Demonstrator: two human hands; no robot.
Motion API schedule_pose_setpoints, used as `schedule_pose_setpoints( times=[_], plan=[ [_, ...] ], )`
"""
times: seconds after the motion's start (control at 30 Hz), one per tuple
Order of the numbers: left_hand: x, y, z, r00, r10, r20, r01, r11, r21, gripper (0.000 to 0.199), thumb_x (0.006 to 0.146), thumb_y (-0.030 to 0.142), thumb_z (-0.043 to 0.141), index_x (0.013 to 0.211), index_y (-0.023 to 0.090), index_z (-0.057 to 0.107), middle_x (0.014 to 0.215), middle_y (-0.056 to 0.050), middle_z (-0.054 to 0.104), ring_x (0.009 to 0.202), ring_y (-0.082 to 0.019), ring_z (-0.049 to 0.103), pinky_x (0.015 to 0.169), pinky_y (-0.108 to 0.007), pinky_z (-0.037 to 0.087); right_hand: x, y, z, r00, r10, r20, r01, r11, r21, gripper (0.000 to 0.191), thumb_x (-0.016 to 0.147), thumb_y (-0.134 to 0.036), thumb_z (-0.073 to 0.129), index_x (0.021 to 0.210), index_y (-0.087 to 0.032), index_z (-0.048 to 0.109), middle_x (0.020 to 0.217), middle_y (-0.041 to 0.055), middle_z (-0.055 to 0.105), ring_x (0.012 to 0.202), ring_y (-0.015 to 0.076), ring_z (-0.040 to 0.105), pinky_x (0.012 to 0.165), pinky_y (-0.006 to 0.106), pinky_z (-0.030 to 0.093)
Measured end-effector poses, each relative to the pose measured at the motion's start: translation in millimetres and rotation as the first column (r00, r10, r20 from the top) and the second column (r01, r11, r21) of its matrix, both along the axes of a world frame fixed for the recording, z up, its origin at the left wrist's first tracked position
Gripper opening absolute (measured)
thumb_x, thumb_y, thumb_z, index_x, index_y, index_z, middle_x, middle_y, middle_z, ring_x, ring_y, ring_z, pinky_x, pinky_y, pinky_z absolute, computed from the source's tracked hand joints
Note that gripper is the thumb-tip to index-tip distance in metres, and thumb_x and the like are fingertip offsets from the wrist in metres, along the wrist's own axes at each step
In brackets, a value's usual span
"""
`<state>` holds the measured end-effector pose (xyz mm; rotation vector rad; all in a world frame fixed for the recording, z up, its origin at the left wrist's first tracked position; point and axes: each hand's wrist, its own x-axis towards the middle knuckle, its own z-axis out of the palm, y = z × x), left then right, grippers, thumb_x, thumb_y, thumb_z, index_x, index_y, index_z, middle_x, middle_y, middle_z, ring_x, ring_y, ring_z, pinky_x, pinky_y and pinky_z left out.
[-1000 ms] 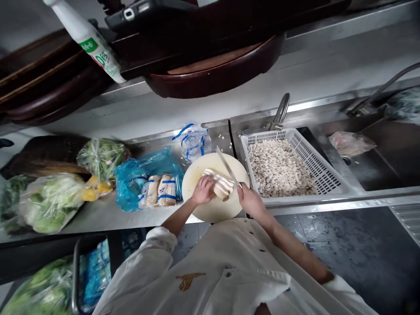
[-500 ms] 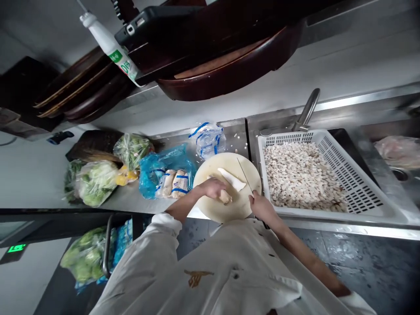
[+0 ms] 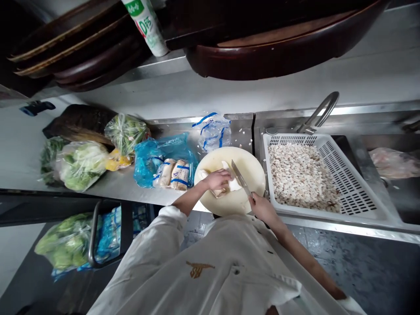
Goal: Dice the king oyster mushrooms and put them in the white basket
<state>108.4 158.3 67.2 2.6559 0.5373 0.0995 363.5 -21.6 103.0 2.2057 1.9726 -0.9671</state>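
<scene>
On the round cutting board my left hand lies over pale king oyster mushroom pieces, its fingers curled on a white mushroom piece. Another pale piece shows under the palm, and one more is partly hidden by the wrist. My right hand grips the handle of a kitchen knife at the board's right side. The blade points away from me, up and to the left, just right of the white piece. No gap between blade and mushroom can be made out for certain.
Right of the board, a white perforated basket holds chopped mushroom below a faucet. To the left are packed mushrooms in a blue bag and bagged greens. An emptied-looking wrapper lies behind. Large brown trays overhang on a shelf.
My left hand has moved right and forward, onto the white mushroom piece. The knife has turned so its flat side shows more. The camera view has tilted down and shifted.
</scene>
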Motion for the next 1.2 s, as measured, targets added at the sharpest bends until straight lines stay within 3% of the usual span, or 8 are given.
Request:
schedule_pose_setpoints(
  times=[0.2, 0.33, 0.53, 0.87, 1.2],
  plan=[
    [3.4, 7.2, -25.4, 0.996, 0.027, 0.084, -0.025, 0.999, -0.035, 0.035, 0.089, 0.028, 0.074, 0.123, 0.025, 0.074, 0.134, -0.010, 0.066, 0.130, -0.028, 0.059, 0.117, -0.043, 0.047, -26.9, 8.1, 19.4, 0.996, -0.013, 0.083, 0.012, 1.000, 0.015, 0.037, 0.115, -0.042, 0.034, 0.118, -0.022, 0.065, 0.099, 0.0103, 0.079, 0.091, 0.0231, 0.074, 0.072, 0.028, 0.039],
    [2.8, 7.2, -34.7, 0.991, 0.043, 0.130, -0.037, 0.998, -0.054, 0.038, 0.086, 0.026, 0.076, 0.124, 0.025, 0.075, 0.135, -0.009, 0.066, 0.131, -0.029, 0.059, 0.118, -0.043, 0.047, -48.8, 25.6, 18.7, 0.994, -0.026, 0.110, 0.026, 1.000, -0.005, 0.036, 0.114, -0.038, 0.035, 0.121, -0.020, 0.065, 0.104, 0.0124, 0.079, 0.095, 0.0235, 0.074, 0.076, 0.028, 0.041],
    [3.7, 4.4, -39.1, 0.986, 0.054, 0.157, -0.045, 0.997, -0.059, 0.032, 0.086, 0.019, 0.072, 0.117, 0.022, 0.076, 0.128, -0.009, 0.068, 0.129, -0.028, 0.061, 0.118, -0.043, 0.048, -68.3, 56.9, 14.6, 0.986, -0.053, 0.158, 0.054, 0.999, 0.000, 0.042, 0.115, -0.037, 0.030, 0.124, -0.016, 0.066, 0.112, 0.0164, 0.078, 0.101, 0.0261, 0.074, 0.084, 0.031, 0.044],
    [5.2, 1.0, -45.7, 0.981, 0.092, 0.173, -0.086, 0.995, -0.040, 0.015, 0.090, 0.017, 0.067, 0.099, 0.021, 0.079, 0.108, -0.009, 0.074, 0.116, -0.027, 0.066, 0.110, -0.044, 0.053, -80.1, 56.7, 14.5, 0.979, -0.064, 0.192, 0.070, 0.997, -0.024, 0.043, 0.115, -0.037, 0.030, 0.125, -0.015, 0.066, 0.116, 0.0172, 0.078, 0.109, 0.0259, 0.073, 0.089, 0.030, 0.046],
    [1.7, -5.8, -33.7, 0.982, 0.145, 0.123, -0.139, 0.989, -0.055, 0.021, 0.093, 0.017, 0.064, 0.100, 0.022, 0.083, 0.112, -0.006, 0.077, 0.113, -0.024, 0.069, 0.107, -0.038, 0.055, -85.0, 50.0, 8.2, 0.985, -0.091, 0.149, 0.096, 0.995, -0.028, 0.043, 0.115, -0.041, 0.031, 0.126, -0.018, 0.065, 0.114, 0.0163, 0.078, 0.110, 0.0283, 0.074, 0.093, 0.034, 0.048]
  ],
)
